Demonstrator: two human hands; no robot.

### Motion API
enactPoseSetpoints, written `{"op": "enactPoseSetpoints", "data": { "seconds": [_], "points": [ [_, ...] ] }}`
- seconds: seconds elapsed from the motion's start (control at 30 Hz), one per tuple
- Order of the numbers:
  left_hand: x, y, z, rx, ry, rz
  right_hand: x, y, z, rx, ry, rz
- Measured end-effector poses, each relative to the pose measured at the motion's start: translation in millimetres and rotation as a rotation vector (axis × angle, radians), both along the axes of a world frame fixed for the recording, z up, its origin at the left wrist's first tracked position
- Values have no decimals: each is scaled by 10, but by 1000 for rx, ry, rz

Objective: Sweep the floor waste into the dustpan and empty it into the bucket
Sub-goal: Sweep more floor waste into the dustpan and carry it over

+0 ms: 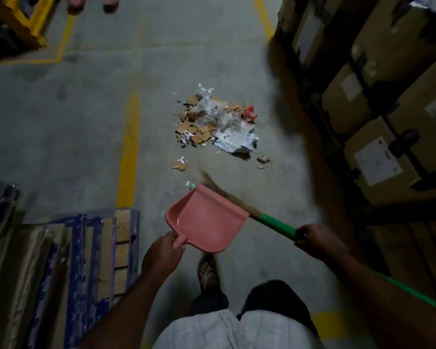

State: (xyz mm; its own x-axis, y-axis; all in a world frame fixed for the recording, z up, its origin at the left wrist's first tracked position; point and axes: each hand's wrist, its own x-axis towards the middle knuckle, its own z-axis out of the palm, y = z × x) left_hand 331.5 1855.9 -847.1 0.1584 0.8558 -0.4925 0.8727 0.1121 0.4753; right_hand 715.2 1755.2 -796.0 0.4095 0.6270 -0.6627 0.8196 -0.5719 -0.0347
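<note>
The floor waste is still heaped far ahead, nothing yet swept into the seemingly empty pink dustpan gripped by the left hand, while the green-handled broom is clasped by the right hand, and no bucket is seen.

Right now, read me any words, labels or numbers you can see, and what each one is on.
Nothing readable.
White labels on the cardboard boxes: print too blurred to read.
Crumpled paper in the waste pile: too small to tell.
The dustpan and broom: no markings show.
</note>
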Motion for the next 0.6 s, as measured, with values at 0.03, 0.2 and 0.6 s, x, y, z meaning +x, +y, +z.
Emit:
{"op": "enactPoseSetpoints", "data": {
  "seconds": [0.03,0.2,0.6],
  "points": [
    [63,165,-3,4,11,-6,43,121,8,-39,-9,32],
    [378,755,-199,-33,57,-71,304,746,-180,-207,-64,191],
    [1173,828,-1596,-328,173,-29,1659,2273,-2156,-402,-94,653]
  ]
}}
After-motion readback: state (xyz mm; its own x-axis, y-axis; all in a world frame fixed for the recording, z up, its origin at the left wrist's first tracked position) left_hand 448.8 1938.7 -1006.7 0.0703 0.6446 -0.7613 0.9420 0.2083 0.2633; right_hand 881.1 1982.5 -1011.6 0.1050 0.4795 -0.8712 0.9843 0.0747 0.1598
